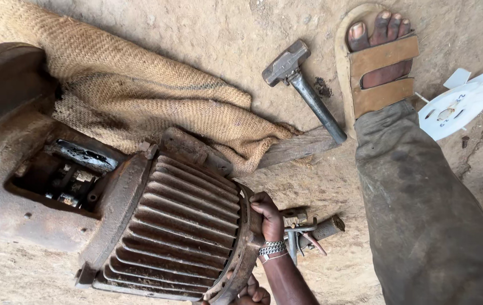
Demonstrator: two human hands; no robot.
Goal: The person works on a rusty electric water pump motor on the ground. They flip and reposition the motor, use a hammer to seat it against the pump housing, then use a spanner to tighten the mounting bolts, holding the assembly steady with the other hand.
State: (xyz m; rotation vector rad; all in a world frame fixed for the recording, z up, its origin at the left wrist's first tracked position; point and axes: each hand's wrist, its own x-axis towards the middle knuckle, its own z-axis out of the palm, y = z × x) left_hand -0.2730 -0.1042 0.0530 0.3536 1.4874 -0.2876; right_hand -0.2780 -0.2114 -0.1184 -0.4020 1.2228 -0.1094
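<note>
My fingers on one hand [268, 214], the upper one in view with a metal chain bracelet [272, 247] at the wrist, are curled tight over the rusty end rim of a large electric motor [185, 226]. I cannot tell for certain which of my hands this is. My other hand [251, 292] shows only partly at the bottom edge, fingers bent against the lower rim of the same motor; how firmly they grip I cannot tell.

The motor lies on its side on the dirt floor [207, 34], its ribbed grey-brown casing running left toward a heavy rusted housing with an open box-shaped cavity. Just right of my wrist lie a few small metal tools [309, 231] on the ground.

Behind the motor is a crumpled burlap sack [140, 96], with a wooden plank [298, 148] poking out beneath it. Beyond that lies a sledgehammer [300, 85], head up-left. To the right, my trousered leg and sandalled foot [379, 62] stretch away, and a white plastic fan [456, 104] lies near it.
</note>
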